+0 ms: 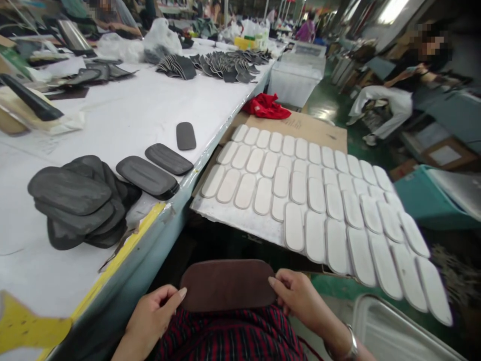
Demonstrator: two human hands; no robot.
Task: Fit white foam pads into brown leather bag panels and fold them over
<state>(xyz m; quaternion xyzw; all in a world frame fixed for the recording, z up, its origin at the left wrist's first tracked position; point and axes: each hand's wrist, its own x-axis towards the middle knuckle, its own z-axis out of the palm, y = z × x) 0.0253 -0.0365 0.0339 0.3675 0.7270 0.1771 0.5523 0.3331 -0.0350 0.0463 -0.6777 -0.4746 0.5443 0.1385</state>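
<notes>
A: What are the hands holding?

B: A long, dark brown, leathery-looking piece with round corners (228, 285). It's just over the dark red striped cloth (233, 337) on the lap. Say that piece is the middle of a clock.

A: OK. Where are the hands?

B: The left hand (156, 313) pinches the end at 9 o'clock. The right hand (302, 301) pinches the end at 3. Thumbs go on top, and fingers tuck under.

A: Why both ends?

B: I think so it lies flat and its big face shows. I can't tell if it touches the lap.

A: What's at 2 o'clock?

B: Rows of long white pieces with round ends (316, 194), on a flat pale board (225, 211). Most lie side by side and some overlap. I guess that makes each one easy to see.

A: And 10?

B: A messy heap of dull black rounded pieces (69, 190), on the wide white bench (143, 120). Just beside it is a neater little black stack (145, 175), by the bench's edge, maybe to be near the hands.
</notes>
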